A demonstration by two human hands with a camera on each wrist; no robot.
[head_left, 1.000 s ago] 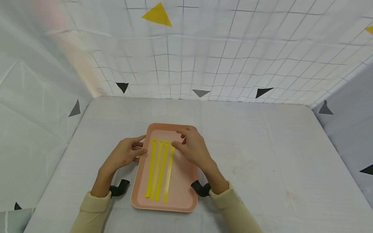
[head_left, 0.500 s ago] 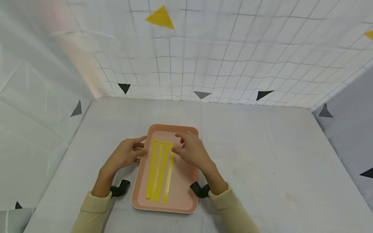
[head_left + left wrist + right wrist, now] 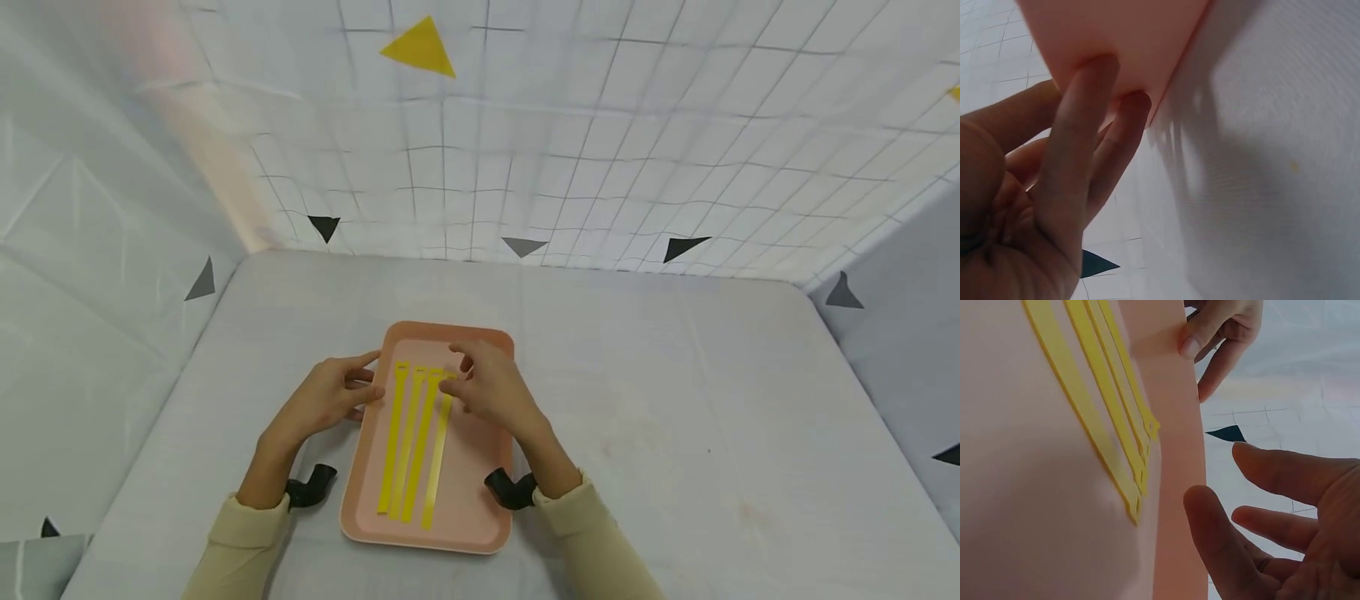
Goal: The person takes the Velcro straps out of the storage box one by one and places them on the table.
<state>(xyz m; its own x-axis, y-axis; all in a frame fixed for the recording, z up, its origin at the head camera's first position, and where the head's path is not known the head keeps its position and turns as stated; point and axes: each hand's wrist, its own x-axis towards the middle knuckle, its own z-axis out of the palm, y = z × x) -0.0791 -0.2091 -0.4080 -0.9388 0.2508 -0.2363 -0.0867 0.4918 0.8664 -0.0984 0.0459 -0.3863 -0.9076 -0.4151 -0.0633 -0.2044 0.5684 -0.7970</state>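
Several yellow cable straps with slotted heads lie side by side lengthwise in a pink tray. My left hand holds the tray's left edge, its thumb at the rim. In the left wrist view two fingertips press against the tray's pink outer surface. My right hand hovers over the tray's upper right, fingers loosely bent and holding nothing. Its thumb overlaps the head of the rightmost strap in the head view. The right wrist view shows that strap's head uncovered, apart from the fingers.
The tray rests on a white-covered table. A white gridded sheet stands behind it, with black, grey and yellow triangles. Black curved wrist pieces sit at both cuffs, the right one overlapping the tray's edge.
My right hand has come slightly lower over the tray, and its fingers have shifted a little. The left hand keeps its hold. The straps stay in place as the head view shifts slightly.
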